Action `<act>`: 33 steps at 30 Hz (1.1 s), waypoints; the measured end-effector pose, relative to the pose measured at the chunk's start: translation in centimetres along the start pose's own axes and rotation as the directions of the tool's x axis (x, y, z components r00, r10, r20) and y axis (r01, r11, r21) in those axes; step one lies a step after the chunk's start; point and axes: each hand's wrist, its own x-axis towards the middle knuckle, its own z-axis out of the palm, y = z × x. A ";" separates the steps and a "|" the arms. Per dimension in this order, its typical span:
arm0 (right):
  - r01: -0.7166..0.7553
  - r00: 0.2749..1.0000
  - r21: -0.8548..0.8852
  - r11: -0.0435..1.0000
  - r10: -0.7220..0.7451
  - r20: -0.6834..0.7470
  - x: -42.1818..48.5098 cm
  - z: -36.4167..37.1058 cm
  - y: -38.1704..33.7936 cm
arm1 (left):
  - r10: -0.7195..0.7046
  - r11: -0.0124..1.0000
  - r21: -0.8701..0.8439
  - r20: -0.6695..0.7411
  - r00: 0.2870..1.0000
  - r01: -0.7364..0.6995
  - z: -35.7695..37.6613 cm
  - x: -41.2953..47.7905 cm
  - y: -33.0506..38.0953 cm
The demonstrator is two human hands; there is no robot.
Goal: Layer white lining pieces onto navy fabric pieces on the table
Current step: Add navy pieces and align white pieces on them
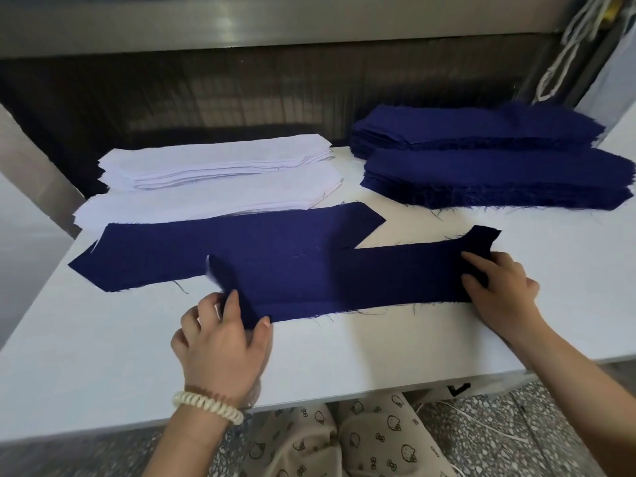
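Two stacks of white lining pieces [213, 187] lie at the left rear of the tabletop [103, 356], one directly behind the other, with their edges touching. Just in front of them, the far navy piece [192, 253] lies flat, its pointed left end near the tabletop's left edge and its angled right end toward the centre. No lining piece lies on either loose navy piece. The left grip [220, 339] is clenched on the left end of the near navy piece [378, 277], pinching the cloth between thumb and fingers, and that end is raised off the surface and turned up. A pale coiled band [206, 406] sits on the left wrist. The near navy piece runs across the centre of the tabletop, and its left half overlaps the front edge of the far navy piece. The right grip [499, 290] grasps the right end of the same piece, fingers curled over the cloth, with the corner standing up behind the fingertips. Two navy stacks [492, 173] rest at the right rear, well apart from the grips, one behind the other and touching, with frayed threads along their edges.
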 end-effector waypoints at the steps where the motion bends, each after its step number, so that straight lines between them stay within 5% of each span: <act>1: 0.018 1.000 0.068 0.998 -0.016 -0.025 -0.1 -0.1 0.0 | 0.004 0.999 -0.044 -0.013 1.000 -0.005 0.0 0.0 0.1; 4: 0.125 0.985 0.294 0.947 -0.082 -0.154 -0.6 -0.5 -0.2 | -0.001 0.971 -0.239 -0.074 0.997 -0.017 -0.3 0.0 0.1; 8: 0.254 0.927 0.272 0.928 -0.154 -0.341 -1.4 -0.7 -0.4 | 0.004 0.844 -0.527 -0.183 0.983 -0.102 -1.3 -0.3 0.4; 17: 0.340 0.867 0.296 0.892 -0.176 -0.466 -0.2 0.0 -3.5 | -0.275 0.327 -0.930 -0.266 0.924 -0.170 -1.6 2.7 -0.9; 24: 0.164 0.961 0.597 0.785 0.008 -0.275 3.2 2.6 -8.5 | -0.453 -0.138 -0.986 -0.023 0.891 -0.096 -1.0 8.8 -2.2; 33: 0.001 0.993 0.705 0.710 0.080 -0.082 5.6 6.4 -12.6 | -0.604 -0.193 -0.978 0.049 0.795 -0.086 -1.8 13.9 -4.5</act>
